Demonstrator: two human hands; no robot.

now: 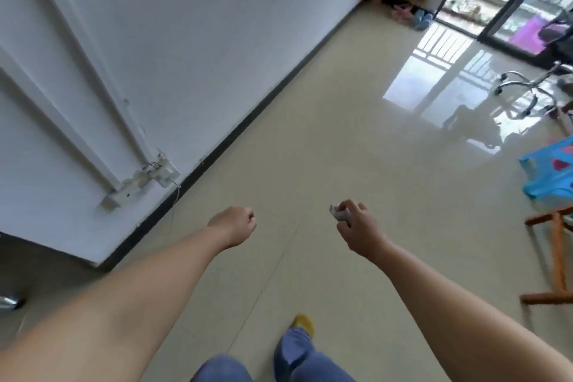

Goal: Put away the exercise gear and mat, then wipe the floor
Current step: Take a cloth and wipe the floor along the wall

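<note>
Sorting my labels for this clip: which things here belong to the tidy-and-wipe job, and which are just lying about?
Job:
- floor
- small pale wad gripped in the right hand, perhaps a wipe
- left hand, fisted, holding nothing

Lying about:
- blue plastic stool
- wooden frame
- chair base
- slippers

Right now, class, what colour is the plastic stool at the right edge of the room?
Bright blue: the plastic stool, seen in the head view.
</note>
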